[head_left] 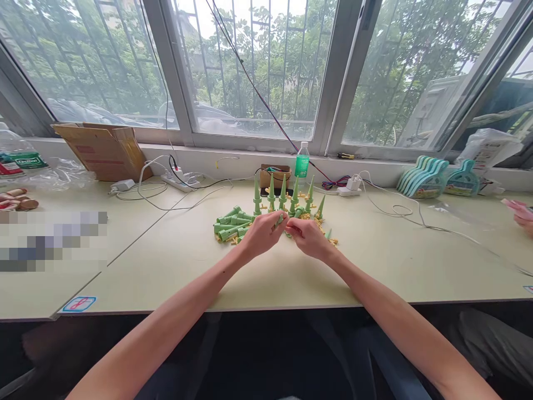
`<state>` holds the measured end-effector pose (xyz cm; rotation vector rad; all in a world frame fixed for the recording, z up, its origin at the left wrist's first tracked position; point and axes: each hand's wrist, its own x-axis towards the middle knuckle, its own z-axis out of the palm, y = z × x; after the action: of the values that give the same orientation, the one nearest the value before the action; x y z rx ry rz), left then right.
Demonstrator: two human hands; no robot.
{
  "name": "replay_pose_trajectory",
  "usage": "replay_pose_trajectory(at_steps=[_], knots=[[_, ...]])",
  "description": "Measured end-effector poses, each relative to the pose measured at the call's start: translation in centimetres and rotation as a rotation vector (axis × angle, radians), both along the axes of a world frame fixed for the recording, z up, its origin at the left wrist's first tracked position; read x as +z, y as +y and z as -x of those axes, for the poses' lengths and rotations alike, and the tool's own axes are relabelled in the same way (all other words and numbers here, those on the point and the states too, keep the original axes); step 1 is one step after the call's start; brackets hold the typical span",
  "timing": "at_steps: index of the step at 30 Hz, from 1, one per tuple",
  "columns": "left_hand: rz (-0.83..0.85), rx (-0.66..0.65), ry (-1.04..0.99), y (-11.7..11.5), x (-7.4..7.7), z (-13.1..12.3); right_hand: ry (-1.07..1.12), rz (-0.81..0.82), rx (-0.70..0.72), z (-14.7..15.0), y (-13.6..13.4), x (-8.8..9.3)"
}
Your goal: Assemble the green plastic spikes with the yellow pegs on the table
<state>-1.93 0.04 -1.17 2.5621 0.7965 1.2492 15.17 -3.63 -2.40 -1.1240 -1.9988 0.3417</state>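
Observation:
My left hand (263, 233) is closed around a green plastic plant-watering spike piece (280, 219), most of it hidden by the fingers. Pinched together right beside it are the fingertips of my right hand (310, 238); whatever they grip is too small to make out. Just behind both hands, several green cone-shaped watering spikes (271, 194) with small yellow valves stand upright in a row. A heap of loose green tube pieces (230, 230) lies to the left of my left hand. Small yellow valves (333, 241) are scattered past my right hand.
Behind the spikes are a small cardboard box (275, 176) and a bottle of green liquid (302, 161). Power strips (181, 179) and white cables run along the back. Light-blue paddle-shaped items (422, 178) stand at right, near another person's hand (520, 215). A large carton (104, 151) leans at left.

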Motion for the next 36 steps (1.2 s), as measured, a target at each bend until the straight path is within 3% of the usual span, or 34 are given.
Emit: replay_pose_trajectory(at_steps=[7, 18, 36], knots=[[-0.006, -0.033, 0.024, -0.19, 0.0, -0.05, -0.018, -0.028, -0.025, 0.0, 0.12, 0.02], [0.021, 0.06, -0.03, -0.11, 0.03, -0.19, -0.036, 0.013, -0.034, 0.17, -0.15, 0.15], [0.033, 0.026, -0.031, -0.23, 0.22, -0.1, -0.104, 0.007, -0.053, -0.15, 0.25, -0.52]])
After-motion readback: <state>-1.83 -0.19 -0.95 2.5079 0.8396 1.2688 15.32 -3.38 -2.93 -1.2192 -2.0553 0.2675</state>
